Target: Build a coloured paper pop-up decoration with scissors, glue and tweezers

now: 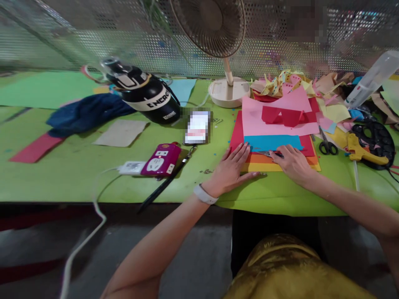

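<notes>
Bare surface separates stacked colored paper [308,146] from the front edge of a green desk [183,189], while a yellow glue gun [368,153] and paper scraps [336,112] crowd the right side. A fan [212,25] is cut off above. The left hand [230,168], fingers extended, touches blue paper [271,142] atop the stack; the right hand [293,164] grips a pointed metal tool [264,153], its handle partly hidden, along the blue paper's near edge.

"ENERG" stands in dark capitals on the black bottle [151,98]
</notes>
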Demonstrator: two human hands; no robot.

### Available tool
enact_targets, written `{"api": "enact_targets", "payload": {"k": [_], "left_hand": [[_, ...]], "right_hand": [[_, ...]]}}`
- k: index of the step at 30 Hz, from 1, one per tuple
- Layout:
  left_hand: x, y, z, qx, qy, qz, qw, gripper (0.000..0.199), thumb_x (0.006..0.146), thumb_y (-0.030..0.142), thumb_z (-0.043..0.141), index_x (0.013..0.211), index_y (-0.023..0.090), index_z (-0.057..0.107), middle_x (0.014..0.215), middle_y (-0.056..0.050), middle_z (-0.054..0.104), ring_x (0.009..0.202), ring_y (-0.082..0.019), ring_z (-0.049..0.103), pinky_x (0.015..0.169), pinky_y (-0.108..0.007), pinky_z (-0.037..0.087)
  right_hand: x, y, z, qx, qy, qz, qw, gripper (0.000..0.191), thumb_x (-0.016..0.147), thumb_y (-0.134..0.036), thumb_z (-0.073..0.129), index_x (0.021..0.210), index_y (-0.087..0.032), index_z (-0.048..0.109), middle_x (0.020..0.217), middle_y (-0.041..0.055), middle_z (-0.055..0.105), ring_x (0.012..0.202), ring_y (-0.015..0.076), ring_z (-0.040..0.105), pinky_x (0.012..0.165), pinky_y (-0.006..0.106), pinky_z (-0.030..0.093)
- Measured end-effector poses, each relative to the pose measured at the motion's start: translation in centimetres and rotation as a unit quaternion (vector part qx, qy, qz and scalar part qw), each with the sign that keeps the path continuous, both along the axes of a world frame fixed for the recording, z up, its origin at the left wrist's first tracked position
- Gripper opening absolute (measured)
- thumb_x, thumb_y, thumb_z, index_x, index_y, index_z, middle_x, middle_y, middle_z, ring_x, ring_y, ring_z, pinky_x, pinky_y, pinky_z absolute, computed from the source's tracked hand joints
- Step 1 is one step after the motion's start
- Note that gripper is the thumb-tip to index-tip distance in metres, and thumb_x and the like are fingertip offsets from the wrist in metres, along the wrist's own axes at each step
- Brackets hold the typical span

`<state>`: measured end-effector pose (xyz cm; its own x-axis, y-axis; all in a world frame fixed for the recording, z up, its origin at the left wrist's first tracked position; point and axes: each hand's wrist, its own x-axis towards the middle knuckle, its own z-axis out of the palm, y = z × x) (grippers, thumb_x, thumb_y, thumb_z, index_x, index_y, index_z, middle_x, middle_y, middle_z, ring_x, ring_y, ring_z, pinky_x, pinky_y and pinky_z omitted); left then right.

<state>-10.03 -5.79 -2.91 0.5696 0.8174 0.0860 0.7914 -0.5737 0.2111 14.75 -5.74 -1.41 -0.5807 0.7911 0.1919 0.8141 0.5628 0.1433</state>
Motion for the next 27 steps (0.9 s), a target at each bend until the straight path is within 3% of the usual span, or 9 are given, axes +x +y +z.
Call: {"api": "enact_targets", "payload": {"k": [27], "left_hand": [[-0.1, -0.2, 0.1, -0.012, -0.017, 0.001, 1.000, 0.092, 0.087, 0.077, 0.024, 0.155, 0.017, 0.010, 0.161, -0.012, 0.019, 0.149, -0.025, 0.016, 0.121, -0.044, 0.009]], "right_hand": [[-1.6, 0.9, 0.4, -0.039, 0.026, 0.022, 0.999, 0.031, 0.099, -0.023, 0.044, 0.124, -0.020, 0.062, 0.108, 0.0132, 0.064, 0.096, 0.0252, 0.052, 0.067, 0.032, 0.038]]}}
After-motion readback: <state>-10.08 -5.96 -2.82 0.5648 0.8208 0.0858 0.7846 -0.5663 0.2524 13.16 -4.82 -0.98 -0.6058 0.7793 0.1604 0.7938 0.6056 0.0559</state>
